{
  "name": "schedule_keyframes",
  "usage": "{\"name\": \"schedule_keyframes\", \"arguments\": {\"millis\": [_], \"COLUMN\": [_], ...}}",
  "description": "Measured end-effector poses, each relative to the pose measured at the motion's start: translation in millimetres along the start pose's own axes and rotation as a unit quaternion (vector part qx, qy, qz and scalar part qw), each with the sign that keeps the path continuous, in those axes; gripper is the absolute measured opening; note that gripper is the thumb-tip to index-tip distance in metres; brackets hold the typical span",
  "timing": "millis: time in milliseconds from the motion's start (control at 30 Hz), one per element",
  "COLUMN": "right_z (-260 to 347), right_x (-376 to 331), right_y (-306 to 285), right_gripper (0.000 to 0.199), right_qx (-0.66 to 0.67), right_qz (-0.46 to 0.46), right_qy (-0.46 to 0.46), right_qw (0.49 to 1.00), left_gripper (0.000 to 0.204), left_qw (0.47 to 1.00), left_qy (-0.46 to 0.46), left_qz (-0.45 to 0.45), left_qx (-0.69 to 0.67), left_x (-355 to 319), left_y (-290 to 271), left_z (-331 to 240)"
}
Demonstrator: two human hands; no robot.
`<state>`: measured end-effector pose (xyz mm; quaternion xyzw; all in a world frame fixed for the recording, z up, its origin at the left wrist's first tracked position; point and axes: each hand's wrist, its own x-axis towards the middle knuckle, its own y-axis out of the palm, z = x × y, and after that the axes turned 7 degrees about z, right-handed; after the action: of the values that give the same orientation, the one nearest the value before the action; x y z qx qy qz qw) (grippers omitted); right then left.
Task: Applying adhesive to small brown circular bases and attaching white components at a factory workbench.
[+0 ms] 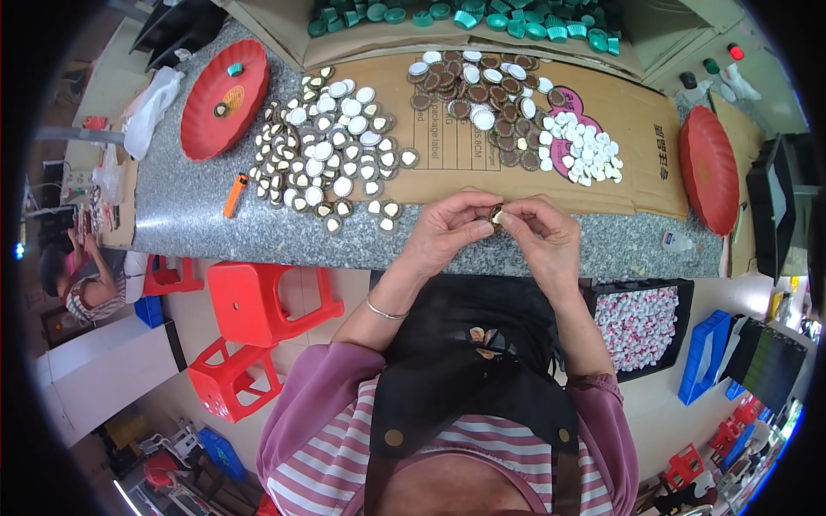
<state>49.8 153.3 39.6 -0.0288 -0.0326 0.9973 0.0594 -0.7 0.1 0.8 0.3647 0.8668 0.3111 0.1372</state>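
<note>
Over the front edge of the grey speckled counter (292, 236), my left hand (449, 230) and my right hand (544, 237) meet, fingertips pinched on a small round brown disc (496, 216) with a pale piece on it. The fingers partly hide it. Beyond them lies a flat cardboard sheet (404, 185). On its far middle is a pile of brown discs (512, 107) mixed with white round ones. To its right are small white pieces (585, 150). At left spread many brown discs topped with pale pieces (314, 163).
An orange lighter (234, 196) and a red fluted tray (202, 129) lie left; another red tray (711, 168) leans right. Green cups (490, 21) fill a shelf behind. Red stools (258, 301) and a black crate of pink-white pieces (641, 327) stand below. Another person (90, 279) sits far left.
</note>
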Motion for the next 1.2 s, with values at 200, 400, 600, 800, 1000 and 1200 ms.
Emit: {"name": "schedule_keyframes", "arguments": {"millis": [200,400,600,800,1000,1200], "right_z": [2,1,-16,-21,-18,-18], "right_x": [-1,-5,0,-3,-2,-1], "right_y": [4,14,24,28,18,19], "right_gripper": [0.007,0.011,0.018,0.017,0.013,0.012], "right_qx": [0.003,-0.181,-0.077,0.102,-0.049,-0.068], "right_qz": [-0.025,-0.068,-0.111,-0.074,-0.052,-0.064], "right_qy": [-0.007,-0.106,-0.118,-0.064,-0.139,-0.132], "right_qw": [1.000,0.975,0.984,0.990,0.988,0.987], "left_gripper": [0.031,0.027,0.017,0.016,0.016,0.016], "left_qw": [1.000,0.999,0.995,0.985,0.983,0.978], "left_qy": [0.005,0.033,0.044,0.119,0.137,0.148], "left_qz": [0.013,0.019,-0.039,-0.122,-0.125,-0.105], "left_qx": [0.018,-0.027,-0.085,-0.022,0.004,0.102], "left_x": [1,-1,-1,1,1,3], "left_y": [-1,-1,4,11,15,14], "left_z": [-1,1,0,12,14,9]}}
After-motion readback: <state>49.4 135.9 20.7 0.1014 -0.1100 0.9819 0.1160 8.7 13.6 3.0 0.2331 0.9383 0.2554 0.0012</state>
